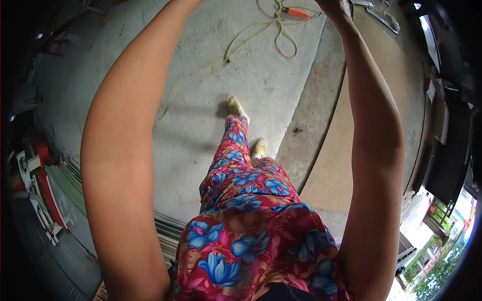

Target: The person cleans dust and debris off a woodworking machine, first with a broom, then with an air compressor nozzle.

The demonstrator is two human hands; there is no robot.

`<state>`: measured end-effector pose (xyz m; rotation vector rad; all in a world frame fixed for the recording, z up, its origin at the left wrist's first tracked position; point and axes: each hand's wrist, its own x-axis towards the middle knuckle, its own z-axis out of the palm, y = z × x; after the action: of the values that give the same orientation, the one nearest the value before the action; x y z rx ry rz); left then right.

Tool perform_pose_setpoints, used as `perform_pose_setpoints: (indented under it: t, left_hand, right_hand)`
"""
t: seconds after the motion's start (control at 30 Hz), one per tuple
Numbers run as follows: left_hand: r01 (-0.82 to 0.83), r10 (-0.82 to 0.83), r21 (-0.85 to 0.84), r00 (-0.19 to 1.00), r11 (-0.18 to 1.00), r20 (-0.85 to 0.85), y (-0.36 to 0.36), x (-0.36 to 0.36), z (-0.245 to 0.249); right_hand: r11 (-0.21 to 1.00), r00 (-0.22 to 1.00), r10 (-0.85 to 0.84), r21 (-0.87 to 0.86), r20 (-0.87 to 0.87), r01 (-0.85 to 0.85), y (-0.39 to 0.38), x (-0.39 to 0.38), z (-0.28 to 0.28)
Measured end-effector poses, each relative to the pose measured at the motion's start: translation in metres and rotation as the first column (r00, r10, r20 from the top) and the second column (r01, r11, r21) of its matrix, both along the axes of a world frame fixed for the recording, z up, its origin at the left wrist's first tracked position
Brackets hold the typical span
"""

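Head view, looking straight down the body: closest is a floral outfit (251,236) in red, pink and blue, with one trouser leg stepped forward. Both bare arms rise past the lens, the left arm (120,150) on one side and the right arm (376,150) on the other. Below them are two yellow shoes (234,104), one ahead of the other on a grey concrete floor (201,130). A brown flat board (331,170) lies on the floor beside the right arm, and stacked thin sheets (70,185) sit off to the left. Farther out, a pale yellow cord (277,22) lies in loose loops on the concrete, ending at an orange piece (298,13) near the top edge. The right hand (332,5) is just beside that orange end, but only its heel shows, so I cannot tell whether it is clenched or spread, or whether it touches anything. The left hand is cut off above the frame. The cord looks light, limp and soft, likely to trail and snag on its own loops. The stiffer orange piece, or the bunched knot just beside it, seems the surest place to grip it.
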<state>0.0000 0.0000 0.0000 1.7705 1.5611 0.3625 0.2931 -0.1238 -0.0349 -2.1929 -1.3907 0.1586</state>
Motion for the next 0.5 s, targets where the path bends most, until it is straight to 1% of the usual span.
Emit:
perform_pose_setpoints:
  t: [0.07,0.1,0.17,0.2,0.23,0.27,0.3,0.33,0.37,0.4,0.43,0.5]
  left_hand:
    - [-0.085,0.096,-0.076,0.984,0.993,0.149,0.041,0.010,0.005]
    - [-0.085,0.092,-0.065,0.990,0.994,0.104,0.059,0.016,0.012]
    - [-0.095,0.095,-0.054,0.995,0.994,0.013,0.093,0.032,0.025]
    - [-0.105,0.106,0.035,0.994,0.994,-0.028,0.125,0.039,0.020]
    - [-0.111,0.120,0.130,0.990,0.985,-0.068,0.161,0.046,0.005]
    - [-0.107,0.133,0.210,0.984,0.972,-0.116,0.188,0.052,-0.003]
    - [-0.058,0.078,0.152,0.988,0.987,-0.130,0.202,0.059,0.010]
    - [-0.005,0.018,0.094,0.990,0.996,-0.140,0.213,0.070,0.033]
    - [0.054,-0.049,0.031,0.988,0.998,-0.145,0.224,0.082,0.046]
    - [0.047,-0.044,0.023,0.990,0.999,-0.134,0.237,0.096,0.047]
    - [0.034,-0.031,0.023,0.993,0.999,-0.118,0.255,0.110,0.049]
    - [0.031,-0.026,0.051,0.994,0.998,-0.102,0.298,0.138,0.055]
  right_hand:
    - [0.999,0.994,0.054,-0.016,0.097,-0.052,0.049,0.017,-0.005]
    - [0.997,0.986,0.080,-0.025,0.147,-0.077,0.076,0.029,-0.008]
    - [0.985,0.942,0.175,-0.065,0.288,-0.163,0.129,0.079,-0.045]
    - [0.976,0.907,0.218,-0.075,0.361,-0.205,0.160,0.097,-0.049]
    - [0.993,0.982,0.101,-0.069,0.161,-0.091,0.165,0.080,-0.023]
    - [0.994,0.988,0.089,-0.074,0.126,-0.080,0.180,0.079,-0.011]
    - [0.994,0.994,0.073,-0.085,0.087,-0.065,0.195,0.081,-0.007]
    - [0.998,0.998,0.047,-0.055,0.048,-0.045,0.211,0.082,-0.006]
    - [0.999,1.000,0.017,-0.029,0.011,-0.017,0.225,0.083,-0.006]
    - [1.000,1.000,-0.015,-0.004,-0.023,0.015,0.239,0.092,-0.006]
    - [0.998,0.999,0.018,-0.066,0.037,-0.016,0.260,0.107,-0.008]
    - [0.995,0.998,-0.058,-0.088,-0.025,0.056,0.297,0.128,-0.006]
